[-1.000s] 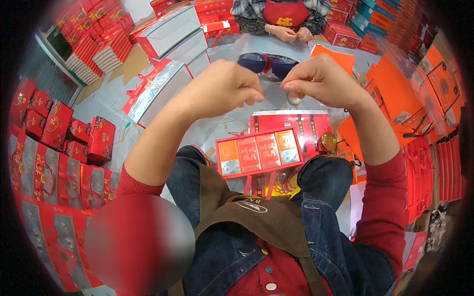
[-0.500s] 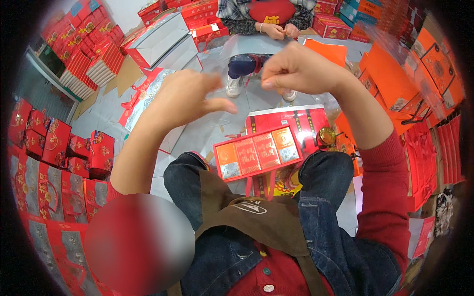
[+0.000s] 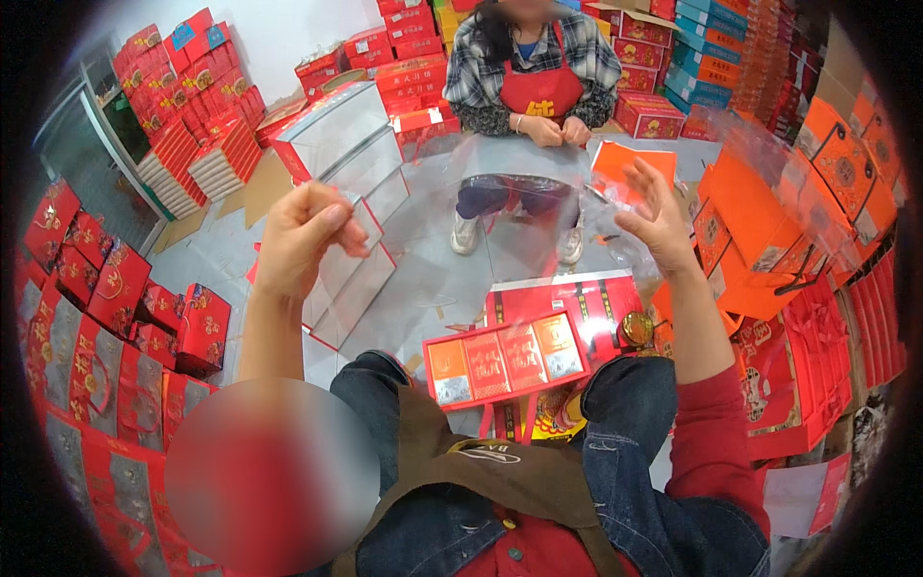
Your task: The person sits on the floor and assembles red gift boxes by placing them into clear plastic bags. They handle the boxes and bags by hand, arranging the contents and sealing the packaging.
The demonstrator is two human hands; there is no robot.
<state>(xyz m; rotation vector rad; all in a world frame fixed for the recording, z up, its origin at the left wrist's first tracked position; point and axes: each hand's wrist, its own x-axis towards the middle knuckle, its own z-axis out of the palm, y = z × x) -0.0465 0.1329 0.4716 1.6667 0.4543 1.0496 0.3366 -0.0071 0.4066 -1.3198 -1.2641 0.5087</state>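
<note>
My left hand [image 3: 306, 236] is raised, its fingers curled in against the thumb. Across from it, my right hand [image 3: 657, 217] is up with bent fingers and the thumb held apart from them. Thin clear plastic film [image 3: 524, 207] spreads between the two hands, with crinkled edges close to the right one; the exact grip is hard to make out. Below, an open red gift box [image 3: 510, 387] lies tilted in front of my knees, filled with several orange, red and silver packs. Beneath it rests a red case [image 3: 565, 291] with dark bands. A gold round tin [image 3: 636, 328] stands beside it.
A person [image 3: 543, 87] in a red apron sits opposite, hands together. White-sided boxes [image 3: 351, 154] stand at left of the middle. Red gift boxes [image 3: 204, 327] line the left side, and orange bags [image 3: 760, 231] crowd the right. Stacked cartons [image 3: 711, 48] rise behind.
My hands have moved apart and lower in the picture. The right fingers have loosened from a closed pinch. The view has tilted up, so more of the person opposite shows.
</note>
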